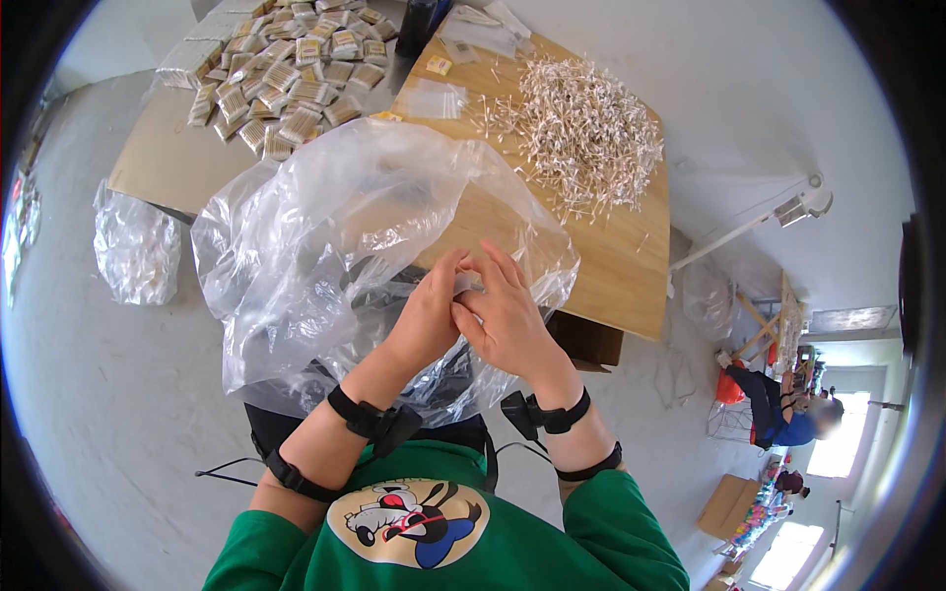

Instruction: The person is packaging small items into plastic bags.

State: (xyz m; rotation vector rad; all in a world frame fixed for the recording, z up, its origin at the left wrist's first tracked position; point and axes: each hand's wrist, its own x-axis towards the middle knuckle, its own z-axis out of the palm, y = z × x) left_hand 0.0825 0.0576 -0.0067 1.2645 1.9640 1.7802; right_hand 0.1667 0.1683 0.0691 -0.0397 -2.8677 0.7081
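Observation:
A large clear plastic bag (pixel 296 236) spreads in front of my body, its mouth reaching over the near part of the wooden table. My left hand (pixel 427 315) is closed on the bag's film, thumb and fingers pinched. Close beside it, my right hand (pixel 505 320) also has its fingers bent around the film, with the knuckles upward. A bit of gathered plastic shows between the two hands; the fingertips are partly hidden. Just beyond the bag, a big heap of loose cotton swabs (pixel 591 133) lies on the wooden table (pixel 611 286).
Many small packs of swabs (pixel 296 84) are piled on the table at the far left. Flat clear bags (pixel 434 98) lie near the swab heap. A filled plastic bag (pixel 136 246) stands on the floor at left. Another person (pixel 788 414) sits far right.

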